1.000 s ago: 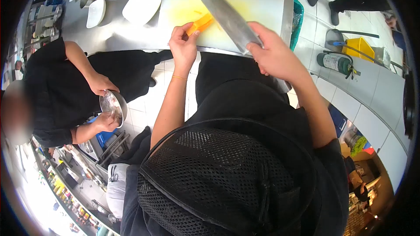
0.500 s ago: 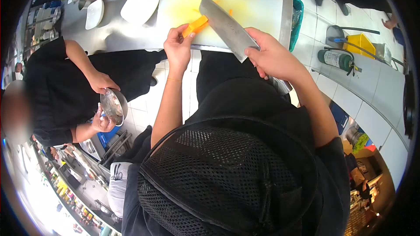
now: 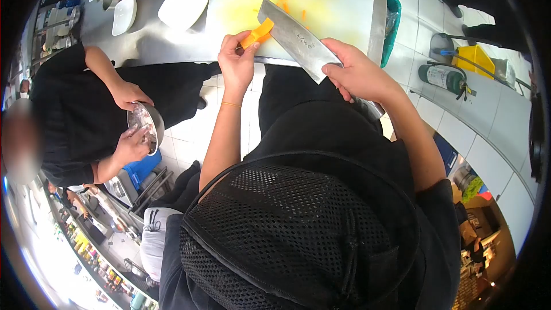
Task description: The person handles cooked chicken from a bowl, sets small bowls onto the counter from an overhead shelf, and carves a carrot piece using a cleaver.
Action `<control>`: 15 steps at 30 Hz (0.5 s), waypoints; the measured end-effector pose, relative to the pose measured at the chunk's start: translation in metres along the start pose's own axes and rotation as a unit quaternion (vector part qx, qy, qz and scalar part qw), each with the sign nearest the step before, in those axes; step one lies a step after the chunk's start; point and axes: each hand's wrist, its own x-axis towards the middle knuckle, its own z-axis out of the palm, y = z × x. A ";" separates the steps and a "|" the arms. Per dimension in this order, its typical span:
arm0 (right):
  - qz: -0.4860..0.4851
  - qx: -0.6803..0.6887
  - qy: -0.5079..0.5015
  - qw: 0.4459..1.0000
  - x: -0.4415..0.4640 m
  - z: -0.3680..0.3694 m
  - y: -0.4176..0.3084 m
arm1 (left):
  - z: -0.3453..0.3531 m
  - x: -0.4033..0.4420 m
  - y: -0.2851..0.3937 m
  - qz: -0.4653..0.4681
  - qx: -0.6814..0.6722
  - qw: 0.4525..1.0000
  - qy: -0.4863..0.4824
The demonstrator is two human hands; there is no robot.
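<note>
My left hand (image 3: 237, 64) pinches a bright orange block of carrot (image 3: 257, 33) with notched, cut sides, near the front edge of the white cutting board (image 3: 350, 0). In my right hand (image 3: 359, 74) is a cleaver (image 3: 298, 43), gripped at its handle. Its broad blade slants up and left, and the front part lies against the carrot's right side. Thin orange carrot shavings (image 3: 284, 6) are scattered on the yellow-stained board beyond the blade. The handle is mostly hidden under my fingers.
A white square dish (image 3: 183, 3) and a smaller white dish (image 3: 124, 15) stand left on the steel counter (image 3: 150, 40). At my left, a co-worker holds a metal bowl (image 3: 155, 132). Right of the board hangs a green-rimmed bin (image 3: 393, 28); a fire extinguisher (image 3: 442, 76) lies beyond.
The cleaver's blade has turned slightly, so its engraved face shows more, and its tip sits lower and further left. More shavings show beyond it. The co-worker's bowl has tilted and shifted.
</note>
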 end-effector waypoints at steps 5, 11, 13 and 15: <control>0.021 -0.020 0.006 1.000 -0.004 0.004 -0.007 | 0.000 0.001 0.001 0.004 0.008 1.000 0.004; -0.212 -0.207 0.214 0.931 0.003 0.015 0.028 | 0.001 0.000 0.001 0.008 0.011 1.000 0.007; -0.219 -0.167 0.192 0.942 -0.002 0.009 0.022 | 0.002 0.001 0.001 -0.035 -0.028 0.999 0.011; -0.107 -0.078 0.121 0.984 -0.018 0.003 -0.002 | 0.002 0.002 -0.004 -0.032 -0.036 0.999 0.005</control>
